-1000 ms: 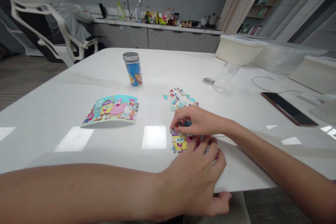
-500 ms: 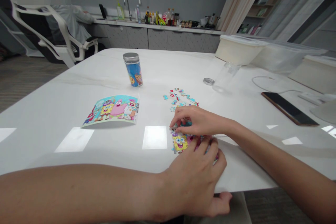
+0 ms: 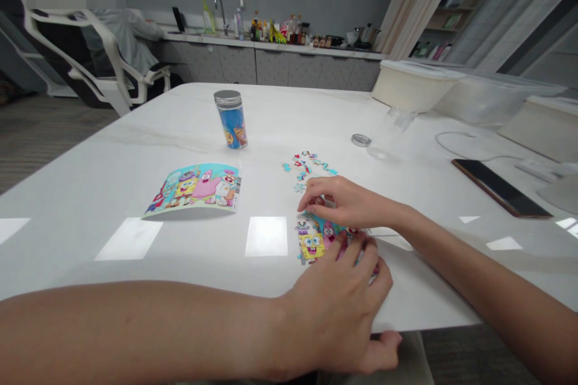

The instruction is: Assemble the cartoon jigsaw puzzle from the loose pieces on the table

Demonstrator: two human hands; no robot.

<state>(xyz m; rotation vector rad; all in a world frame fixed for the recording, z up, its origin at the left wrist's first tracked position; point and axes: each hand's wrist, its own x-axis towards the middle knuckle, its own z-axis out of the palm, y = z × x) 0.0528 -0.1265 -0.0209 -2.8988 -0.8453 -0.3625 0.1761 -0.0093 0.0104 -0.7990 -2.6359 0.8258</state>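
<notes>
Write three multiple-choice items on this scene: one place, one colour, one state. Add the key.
1. Where does the printed picture card lie relative to the partly assembled SpongeBob jigsaw puzzle?
A. Underneath it
B. Left of it in view
C. On the smartphone

2. What is the main colour of the label on the capped tube?
A. Red
B. Green
C. Blue

3. What state is the round silver lid in?
A. Lying on the table, apart from the clear jar
B. Screwed onto the clear jar
C. Held in a hand

Key:
1. B, the card sits apart on the table, left of the puzzle.
2. C, blue covers most of the label.
3. A, the lid rests on the tabletop beside the jar.
</notes>
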